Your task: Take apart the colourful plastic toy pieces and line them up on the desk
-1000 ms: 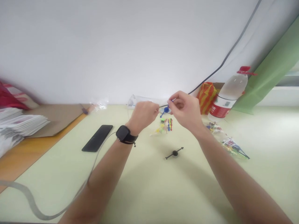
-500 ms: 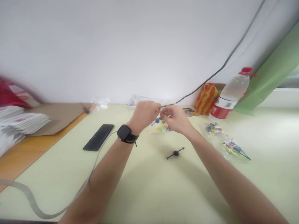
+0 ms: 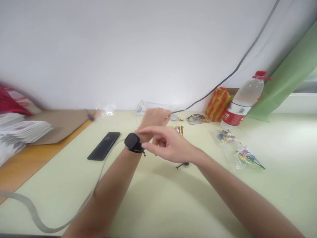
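Observation:
My left hand [image 3: 155, 119] is raised above the table and closed in a fist; what it holds, if anything, is hidden. A black watch [image 3: 132, 142] sits on its wrist. My right hand [image 3: 168, 145] reaches across to that wrist, with forefinger and thumb stretched out apart next to the watch and nothing seen in them. Behind the right hand lies a black stick piece with a ball [image 3: 184, 164], partly hidden. A few small coloured sticks [image 3: 180, 129] lie beyond the hands.
A black phone [image 3: 104, 146] lies left of my arm, with a grey cable [image 3: 37, 218] curling past it. On the right are a clear bag of coloured pieces [image 3: 237, 148], a water bottle [image 3: 244, 99], an orange striped bag [image 3: 218, 103] and glasses [image 3: 196, 117]. Stacked papers [image 3: 19, 132] sit far left.
My right hand left the small blue piece it worked on with the left hand and moved down and left to the watch. The blue piece is no longer visible. The left hand stayed put.

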The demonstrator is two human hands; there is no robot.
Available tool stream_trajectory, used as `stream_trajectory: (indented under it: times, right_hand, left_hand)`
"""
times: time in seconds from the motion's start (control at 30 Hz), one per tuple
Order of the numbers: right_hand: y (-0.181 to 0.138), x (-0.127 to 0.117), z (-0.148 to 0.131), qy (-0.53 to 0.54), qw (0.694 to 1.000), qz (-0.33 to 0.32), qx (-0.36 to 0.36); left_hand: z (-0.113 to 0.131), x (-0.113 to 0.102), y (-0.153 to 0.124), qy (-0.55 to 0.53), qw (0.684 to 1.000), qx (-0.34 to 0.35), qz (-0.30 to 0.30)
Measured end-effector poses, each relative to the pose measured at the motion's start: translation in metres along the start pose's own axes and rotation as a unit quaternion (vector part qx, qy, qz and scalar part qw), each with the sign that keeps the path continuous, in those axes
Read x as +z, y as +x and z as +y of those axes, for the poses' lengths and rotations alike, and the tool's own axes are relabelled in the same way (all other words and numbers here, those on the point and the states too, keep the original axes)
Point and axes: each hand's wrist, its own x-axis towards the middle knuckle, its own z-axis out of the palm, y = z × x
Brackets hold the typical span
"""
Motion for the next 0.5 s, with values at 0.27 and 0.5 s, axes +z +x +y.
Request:
stream_trajectory:
  times: [0.27, 0.5]
  right_hand:
    - [-0.002, 0.012, -0.002, 0.040, 0.998, -0.041, 0.021]
    - [-0.002, 0.016, 0.000, 0.042, 0.998, -0.036, 0.014]
  left_hand:
    - [-0.004, 0.012, 0.003, -0.040, 0.999, -0.002, 0.006]
    - [0.001, 0.009, 0.001, -0.017, 1.000, -0.002, 0.003]
